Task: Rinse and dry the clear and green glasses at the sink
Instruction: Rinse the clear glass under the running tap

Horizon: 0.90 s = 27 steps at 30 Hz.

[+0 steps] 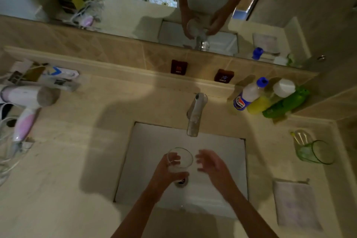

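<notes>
My left hand (166, 172) grips the clear glass (180, 160) and holds it upright over the white sink (146, 145), below and in front of the tap (195, 116). My right hand (210, 164) hovers just right of the glass with its fingers spread, blurred, holding nothing. The green glass (314, 152) lies on its side on the counter at the right. A pale cloth (295, 203) lies flat on the counter nearer to me, also at the right. No water stream is visible from the tap.
Several bottles (268, 96) stand at the back right of the counter. A hair dryer (27, 100) with its cord and some boxes (42, 77) lie at the left. Red hot and cold labels (178, 66) sit on the tiled ledge under the mirror.
</notes>
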Each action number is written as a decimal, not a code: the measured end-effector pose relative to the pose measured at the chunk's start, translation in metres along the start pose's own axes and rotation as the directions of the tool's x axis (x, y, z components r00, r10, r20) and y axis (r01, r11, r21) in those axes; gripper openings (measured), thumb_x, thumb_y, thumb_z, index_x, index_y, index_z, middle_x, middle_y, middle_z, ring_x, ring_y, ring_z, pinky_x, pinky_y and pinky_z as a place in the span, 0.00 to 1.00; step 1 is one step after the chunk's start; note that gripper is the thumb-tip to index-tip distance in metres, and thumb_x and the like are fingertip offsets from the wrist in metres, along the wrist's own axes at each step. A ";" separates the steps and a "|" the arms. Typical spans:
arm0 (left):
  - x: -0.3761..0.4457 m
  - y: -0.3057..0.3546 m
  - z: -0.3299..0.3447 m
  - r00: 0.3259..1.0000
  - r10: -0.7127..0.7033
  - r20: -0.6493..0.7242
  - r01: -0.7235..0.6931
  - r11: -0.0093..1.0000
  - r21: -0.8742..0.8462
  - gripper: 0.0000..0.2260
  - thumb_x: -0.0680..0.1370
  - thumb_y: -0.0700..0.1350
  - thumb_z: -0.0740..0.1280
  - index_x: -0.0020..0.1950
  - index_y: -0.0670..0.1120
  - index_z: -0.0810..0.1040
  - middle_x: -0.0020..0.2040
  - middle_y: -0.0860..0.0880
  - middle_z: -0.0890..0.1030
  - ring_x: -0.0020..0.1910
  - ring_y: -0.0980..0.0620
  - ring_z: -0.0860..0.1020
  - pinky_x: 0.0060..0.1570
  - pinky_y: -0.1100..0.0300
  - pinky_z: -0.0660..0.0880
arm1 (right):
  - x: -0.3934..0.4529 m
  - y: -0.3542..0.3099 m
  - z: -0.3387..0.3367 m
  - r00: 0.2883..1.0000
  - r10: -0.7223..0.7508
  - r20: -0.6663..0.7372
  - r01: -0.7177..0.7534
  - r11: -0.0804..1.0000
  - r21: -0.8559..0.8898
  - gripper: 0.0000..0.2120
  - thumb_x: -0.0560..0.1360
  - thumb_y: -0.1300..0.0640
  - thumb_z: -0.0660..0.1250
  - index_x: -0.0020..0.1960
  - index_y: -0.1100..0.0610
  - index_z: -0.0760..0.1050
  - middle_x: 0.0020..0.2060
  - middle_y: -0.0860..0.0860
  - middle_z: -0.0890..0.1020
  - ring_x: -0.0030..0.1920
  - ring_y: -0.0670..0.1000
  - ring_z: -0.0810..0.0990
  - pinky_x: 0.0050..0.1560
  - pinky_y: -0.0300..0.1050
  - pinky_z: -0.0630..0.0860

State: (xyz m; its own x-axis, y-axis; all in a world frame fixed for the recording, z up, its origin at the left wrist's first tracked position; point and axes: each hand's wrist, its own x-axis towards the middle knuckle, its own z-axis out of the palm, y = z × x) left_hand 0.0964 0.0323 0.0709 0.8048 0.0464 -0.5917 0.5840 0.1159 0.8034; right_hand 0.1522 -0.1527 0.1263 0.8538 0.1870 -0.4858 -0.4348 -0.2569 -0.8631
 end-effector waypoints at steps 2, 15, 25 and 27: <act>0.009 0.002 0.001 1.000 -0.015 -0.007 0.015 1.000 0.020 0.41 0.54 0.54 0.83 0.64 0.52 0.74 0.63 0.52 0.79 0.62 0.53 0.79 0.62 0.48 0.79 | 0.030 -0.022 -0.015 0.978 -0.169 -0.124 0.138 0.964 -0.229 0.13 0.78 0.63 0.67 0.57 0.48 0.76 0.52 0.49 0.82 0.53 0.52 0.82 0.53 0.47 0.81; 0.064 0.014 0.023 1.000 -0.013 0.009 0.012 0.997 0.082 0.35 0.61 0.42 0.85 0.63 0.53 0.73 0.63 0.51 0.77 0.63 0.53 0.77 0.56 0.64 0.77 | 0.156 -0.099 -0.019 0.701 -0.565 0.435 0.561 0.059 -0.826 0.22 0.72 0.67 0.72 0.65 0.58 0.76 0.67 0.64 0.72 0.57 0.64 0.78 0.56 0.57 0.79; 0.068 0.018 0.026 0.999 0.000 0.050 -0.004 0.996 0.093 0.34 0.64 0.38 0.83 0.66 0.48 0.72 0.64 0.50 0.77 0.62 0.56 0.76 0.53 0.67 0.75 | 0.154 -0.116 -0.021 0.676 -0.531 0.511 0.638 0.075 -0.766 0.10 0.74 0.66 0.66 0.54 0.59 0.78 0.57 0.59 0.73 0.44 0.56 0.75 0.44 0.52 0.77; 0.069 0.019 0.025 0.999 0.005 0.052 -0.009 0.996 0.087 0.33 0.65 0.38 0.83 0.65 0.50 0.72 0.64 0.50 0.76 0.60 0.57 0.76 0.50 0.70 0.76 | 0.156 -0.122 -0.023 0.659 -0.535 0.528 0.675 0.111 -0.729 0.08 0.74 0.66 0.65 0.52 0.60 0.80 0.51 0.57 0.74 0.41 0.54 0.75 0.41 0.51 0.76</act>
State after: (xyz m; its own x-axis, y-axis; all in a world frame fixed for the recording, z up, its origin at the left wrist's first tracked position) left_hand 0.1656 0.0126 0.0475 0.8121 -0.0045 -0.5835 0.5834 0.0290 0.8117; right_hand 0.3452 -0.1136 0.1591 0.6441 0.7618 0.0691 0.7368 -0.5937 -0.3235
